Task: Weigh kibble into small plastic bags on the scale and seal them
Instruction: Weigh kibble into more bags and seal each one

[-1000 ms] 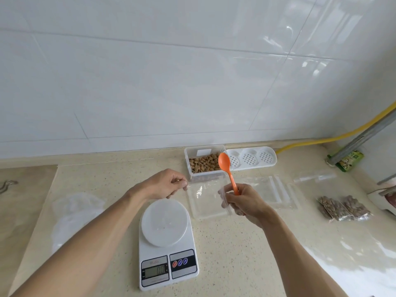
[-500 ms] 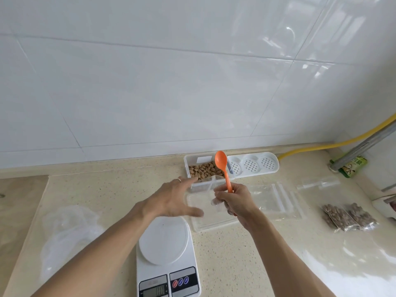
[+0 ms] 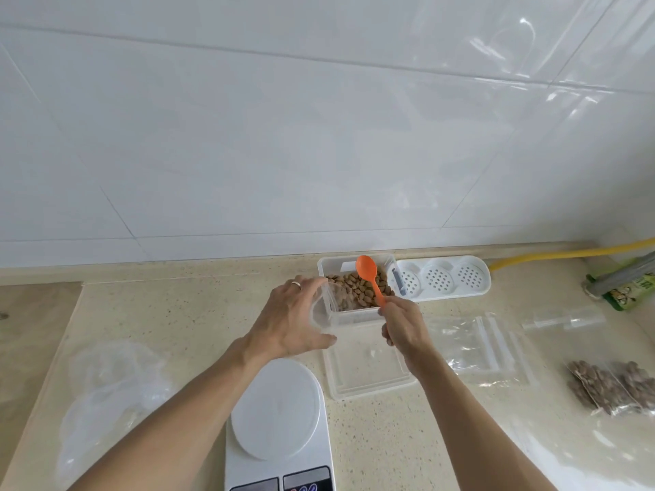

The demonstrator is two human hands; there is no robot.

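Note:
A clear tub of brown kibble stands at the back of the counter. My right hand grips the handle of an orange spoon, whose bowl hangs just over the kibble. My left hand holds a small clear plastic bag against the tub's front-left corner. The white scale sits in front of my hands with a bare platform. Two filled kibble bags lie at the far right.
The tub's clear lid lies right of the scale. Empty zip bags lie beside it. A white perforated tray sits by the wall. Crumpled plastic lies left. A yellow hose and green packet fill the right corner.
Both hands moved away from above the scale toward the tub. The left hand carried the bag to the tub's corner, and the spoon now hangs over the kibble.

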